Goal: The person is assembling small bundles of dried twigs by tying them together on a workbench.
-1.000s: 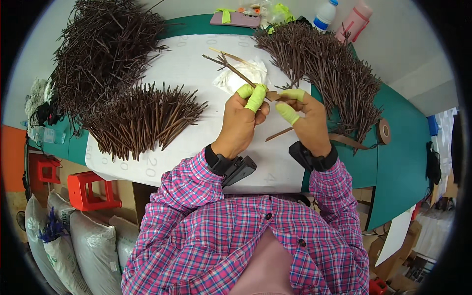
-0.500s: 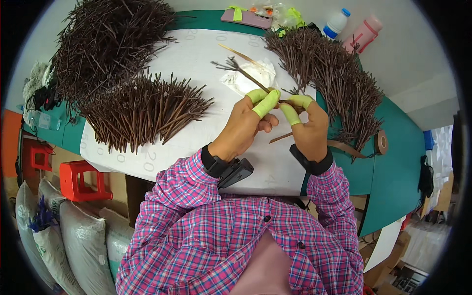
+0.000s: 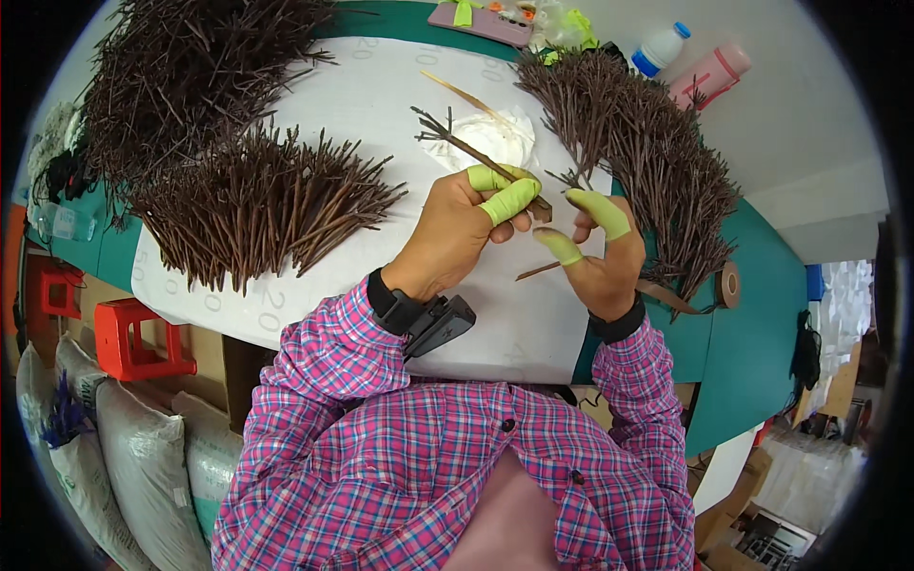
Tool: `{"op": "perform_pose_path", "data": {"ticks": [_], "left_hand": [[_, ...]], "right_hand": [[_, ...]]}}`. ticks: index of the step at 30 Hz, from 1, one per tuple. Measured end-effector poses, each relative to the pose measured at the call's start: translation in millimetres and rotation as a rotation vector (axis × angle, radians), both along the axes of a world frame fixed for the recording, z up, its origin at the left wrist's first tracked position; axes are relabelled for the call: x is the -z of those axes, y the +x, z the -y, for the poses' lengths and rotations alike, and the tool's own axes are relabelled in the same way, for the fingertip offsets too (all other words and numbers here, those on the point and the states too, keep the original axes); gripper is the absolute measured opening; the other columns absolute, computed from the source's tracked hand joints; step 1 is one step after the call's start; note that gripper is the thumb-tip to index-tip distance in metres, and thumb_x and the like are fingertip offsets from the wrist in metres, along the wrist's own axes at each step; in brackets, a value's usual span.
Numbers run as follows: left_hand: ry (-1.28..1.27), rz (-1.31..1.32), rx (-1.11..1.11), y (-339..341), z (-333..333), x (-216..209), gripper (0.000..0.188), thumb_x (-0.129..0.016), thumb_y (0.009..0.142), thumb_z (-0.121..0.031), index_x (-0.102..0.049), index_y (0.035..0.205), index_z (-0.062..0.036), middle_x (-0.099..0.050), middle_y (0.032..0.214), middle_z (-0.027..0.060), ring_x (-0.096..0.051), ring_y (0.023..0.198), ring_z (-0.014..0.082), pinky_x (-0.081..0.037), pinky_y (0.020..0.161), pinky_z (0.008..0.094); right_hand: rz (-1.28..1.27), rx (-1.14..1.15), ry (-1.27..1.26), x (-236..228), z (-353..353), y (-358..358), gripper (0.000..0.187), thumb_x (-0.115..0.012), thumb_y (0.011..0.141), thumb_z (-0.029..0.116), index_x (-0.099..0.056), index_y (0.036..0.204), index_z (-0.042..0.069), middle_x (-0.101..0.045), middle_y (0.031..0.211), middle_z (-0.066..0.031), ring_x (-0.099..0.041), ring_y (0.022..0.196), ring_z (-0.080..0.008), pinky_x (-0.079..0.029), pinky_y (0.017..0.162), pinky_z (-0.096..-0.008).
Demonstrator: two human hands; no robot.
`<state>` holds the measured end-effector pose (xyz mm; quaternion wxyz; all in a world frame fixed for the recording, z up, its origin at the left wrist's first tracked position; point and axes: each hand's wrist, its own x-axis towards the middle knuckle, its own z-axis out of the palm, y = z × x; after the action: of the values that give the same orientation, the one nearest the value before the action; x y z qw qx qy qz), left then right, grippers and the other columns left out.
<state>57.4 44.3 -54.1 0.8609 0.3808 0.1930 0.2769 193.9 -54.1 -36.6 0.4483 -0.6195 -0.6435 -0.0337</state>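
My left hand [image 3: 457, 221] pinches a thin brown artificial-looking twig [image 3: 468, 147] between thumb and forefinger. Its forked tips point up and left, while the lower end comes out by the thumb. A small brown flap [image 3: 542, 213], perhaps tape, shows at that end. My right hand [image 3: 609, 249] is just to the right, thumb and forefinger apart, with nothing visible between them. Yellow-green wraps cover the thumb and forefinger of both hands. Under the hands, a thin brown strip [image 3: 539, 271] lies on the white sheet [image 3: 457, 328].
Bundled twigs [image 3: 271, 209] lie at left, with a larger heap [image 3: 190, 76] behind. More twigs [image 3: 647, 143] line the right side, near a brown tape roll [image 3: 727, 285]. White tissue [image 3: 495, 138], a phone [image 3: 481, 23], a white-blue bottle [image 3: 660, 49] and a pink bottle [image 3: 711, 76] stand or lie farther back.
My right hand has come away from the twig's lower end, its thumb and forefinger spreading apart. My left hand still holds the twig. The whole view has shifted slightly.
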Motion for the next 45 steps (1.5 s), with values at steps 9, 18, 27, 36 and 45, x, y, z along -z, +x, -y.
{"op": "perform_pose_path", "data": {"ticks": [9, 18, 27, 36, 45], "left_hand": [[0.091, -0.049, -0.001, 0, -1, 4, 0.014, -0.056, 0.082, -0.009, -0.057, 0.091, 0.0011, -0.059, 0.076, 0.0043, -0.05, 0.061, 0.0066, -0.036, 0.051, 0.0169], [0.338, -0.115, -0.468, -12, -28, -2, 0.013, -0.055, 0.083, -0.011, -0.057, 0.091, -0.0008, -0.061, 0.077, 0.0057, -0.048, 0.06, 0.0047, -0.034, 0.049, 0.0163], [0.198, -0.149, -0.491, -13, -36, 2, 0.014, -0.055, 0.083, -0.011, -0.057, 0.093, -0.0015, -0.061, 0.078, 0.0051, -0.047, 0.058, 0.0044, -0.033, 0.048, 0.0161], [0.069, -0.162, -0.297, -8, -30, 10, 0.016, -0.056, 0.083, -0.014, -0.057, 0.092, -0.0008, -0.062, 0.079, 0.0052, -0.047, 0.057, 0.0042, -0.032, 0.047, 0.0161], [-0.059, -0.189, -0.154, -7, -27, 13, 0.016, -0.057, 0.081, -0.01, -0.058, 0.093, 0.0007, -0.062, 0.079, 0.0054, -0.049, 0.058, 0.005, -0.031, 0.045, 0.0171]], "right_hand": [[0.11, -0.172, 0.042, 7, -9, 5, 0.031, -0.065, 0.065, -0.005, -0.056, 0.094, 0.002, -0.049, 0.073, -0.006, -0.045, 0.056, -0.0113, -0.037, 0.049, -0.0212], [-0.162, -0.063, -0.342, 2, -37, 23, 0.016, -0.052, 0.079, 0.005, -0.054, 0.095, 0.002, -0.05, 0.073, -0.0078, -0.048, 0.059, -0.0163, -0.038, 0.052, -0.0257], [0.414, -0.122, -0.61, 26, -68, 25, 0.014, -0.049, 0.074, 0.005, -0.051, 0.088, 0.002, -0.047, 0.073, -0.0164, -0.049, 0.067, -0.0349, -0.04, 0.057, -0.0378], [-0.774, -0.158, -0.741, 5, -61, 31, 0.02, -0.048, 0.082, 0.007, -0.054, 0.1, 0.002, -0.045, 0.066, -0.0007, -0.043, 0.051, -0.0112, -0.034, 0.047, -0.0244], [-0.493, -0.207, -0.521, -2, -41, 16, 0.024, -0.046, 0.082, -0.001, -0.056, 0.104, 0.001, -0.048, 0.074, -0.0017, -0.041, 0.057, -0.0079, -0.033, 0.052, -0.0207]]}}
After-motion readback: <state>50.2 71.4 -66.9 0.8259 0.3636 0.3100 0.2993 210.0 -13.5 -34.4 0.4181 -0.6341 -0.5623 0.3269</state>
